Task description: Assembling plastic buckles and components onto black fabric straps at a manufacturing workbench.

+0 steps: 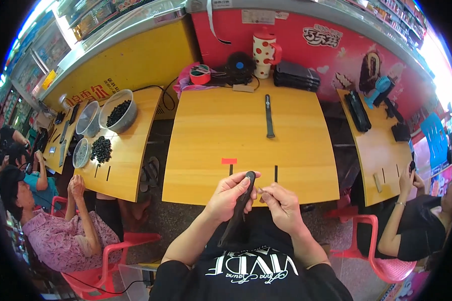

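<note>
My left hand (225,198) is closed around a long dark strap (234,220) with a rounded upper end. The strap slants down toward my lap, past the table's near edge. Close beside it, my right hand (282,204) pinches with thumb and forefinger. Whatever is between those fingertips is too small to make out. Farther back on the wooden table (201,130) lies a similar dark strap (269,116), lengthwise. A red strip (229,161) and two black marks, one of them a short line (275,173), are on the tabletop just beyond my hands.
At the table's back stand a polka-dot tumbler (263,55), a black fan (240,65), a red tape roll (200,75) and stacked black pouches (296,76). Left, another table holds plastic tubs (118,110) and black pieces (101,149). People sit on both sides, on red chairs (369,236).
</note>
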The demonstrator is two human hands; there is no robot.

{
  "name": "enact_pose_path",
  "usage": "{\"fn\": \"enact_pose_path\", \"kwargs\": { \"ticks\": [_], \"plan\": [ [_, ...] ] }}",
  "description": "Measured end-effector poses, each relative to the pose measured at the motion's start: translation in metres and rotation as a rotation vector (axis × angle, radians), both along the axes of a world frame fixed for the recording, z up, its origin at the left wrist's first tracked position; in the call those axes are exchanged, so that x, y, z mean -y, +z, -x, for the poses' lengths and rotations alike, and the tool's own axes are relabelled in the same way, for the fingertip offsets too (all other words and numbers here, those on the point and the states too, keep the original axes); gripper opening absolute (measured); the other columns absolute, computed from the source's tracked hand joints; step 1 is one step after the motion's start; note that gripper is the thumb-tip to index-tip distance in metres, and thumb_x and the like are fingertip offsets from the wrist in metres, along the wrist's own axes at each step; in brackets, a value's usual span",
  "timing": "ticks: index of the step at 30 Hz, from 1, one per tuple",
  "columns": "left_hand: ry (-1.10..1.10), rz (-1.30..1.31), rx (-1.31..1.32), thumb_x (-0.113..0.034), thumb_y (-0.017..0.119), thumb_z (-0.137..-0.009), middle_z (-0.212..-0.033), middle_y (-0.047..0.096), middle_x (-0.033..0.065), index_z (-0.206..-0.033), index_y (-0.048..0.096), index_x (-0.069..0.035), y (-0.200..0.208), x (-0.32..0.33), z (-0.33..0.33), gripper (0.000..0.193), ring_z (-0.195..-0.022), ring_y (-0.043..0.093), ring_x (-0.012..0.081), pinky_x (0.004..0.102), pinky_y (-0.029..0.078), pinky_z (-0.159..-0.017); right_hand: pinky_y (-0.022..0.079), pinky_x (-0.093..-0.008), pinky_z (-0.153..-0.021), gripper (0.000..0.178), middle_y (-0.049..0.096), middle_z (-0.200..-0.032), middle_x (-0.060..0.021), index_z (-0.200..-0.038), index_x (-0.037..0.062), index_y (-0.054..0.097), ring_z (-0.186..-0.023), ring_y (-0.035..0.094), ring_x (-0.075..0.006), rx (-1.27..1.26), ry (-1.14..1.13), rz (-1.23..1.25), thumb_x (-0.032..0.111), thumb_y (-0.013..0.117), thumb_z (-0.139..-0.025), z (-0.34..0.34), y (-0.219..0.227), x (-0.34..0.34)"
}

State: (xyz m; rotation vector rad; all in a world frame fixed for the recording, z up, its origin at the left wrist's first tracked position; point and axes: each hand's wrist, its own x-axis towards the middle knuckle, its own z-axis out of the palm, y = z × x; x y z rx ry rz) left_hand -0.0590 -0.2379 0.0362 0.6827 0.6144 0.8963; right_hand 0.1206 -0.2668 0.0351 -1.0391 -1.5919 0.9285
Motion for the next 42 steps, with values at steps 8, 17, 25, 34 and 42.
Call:
{"fn": "enact_pose_path", "kwargs": {
  "ticks": [8,17,25,34,42],
  "plan": [
    [-0.012,-0.032,-0.104,-0.019,0.045,-0.102,-0.081,0.063,0.0069,-0.125,0.055,-0.002,-0.007,0.035,-0.012,0.031,-0.059,0.059,0.0111,0.0228,0.05,-0.054,0.048,-0.0314,-0.053,0.009,0.063,-0.073,-0.0135,-0.096,-0.0009,0.064,-0.06,0.064,-0.0261,0.324,-0.195,-0.226,-0.001,0.061,-0.087,-0.006,0.006,0.03],
    [0.019,-0.006,-0.093,-0.019,0.046,-0.101,-0.081,0.063,0.0083,-0.12,0.057,0.001,-0.009,0.038,-0.012,0.03,-0.058,0.06,0.0122,0.0234,0.051,-0.054,0.047,-0.035,-0.051,0.014,0.063,-0.074,-0.0143,-0.096,0.0004,0.065,-0.062,0.064,-0.0289,0.456,-0.227,-0.254,-0.002,0.064,-0.082,0.001,0.008,0.034],
    [0.017,-0.009,-0.087,-0.018,0.046,-0.101,-0.081,0.063,0.0078,-0.118,0.058,0.0,-0.012,0.035,-0.01,0.028,-0.059,0.06,0.012,0.0233,0.051,-0.054,0.045,-0.034,-0.052,0.028,0.055,-0.067,-0.009,-0.099,0.0031,0.067,-0.06,0.059,-0.0253,0.613,-0.29,-0.373,-0.004,0.066,-0.071,0.002,0.008,0.031],
    [0.021,-0.012,-0.079,-0.018,0.047,-0.101,-0.079,0.063,0.0075,-0.116,0.059,0.0,-0.012,0.037,-0.011,0.027,-0.058,0.059,0.0124,0.0234,0.05,-0.053,0.044,-0.033,-0.051,0.039,0.054,-0.068,-0.0065,-0.102,0.0032,0.068,-0.06,0.057,-0.023,0.734,-0.313,-0.458,-0.002,0.065,-0.063,0.0,0.006,0.033],
    [0.087,-0.197,-0.292,-0.015,0.049,-0.1,-0.075,0.062,0.0027,-0.108,0.06,-0.001,-0.014,0.042,-0.013,0.019,-0.055,0.054,0.0058,0.0193,0.044,-0.048,0.042,-0.0328,-0.049,0.04,0.053,-0.068,-0.007,-0.102,-0.0028,0.066,-0.059,0.056,-0.0217,0.853,-0.301,-0.559,0.002,0.065,-0.063,-0.001,0.006,0.036]
  ]
}}
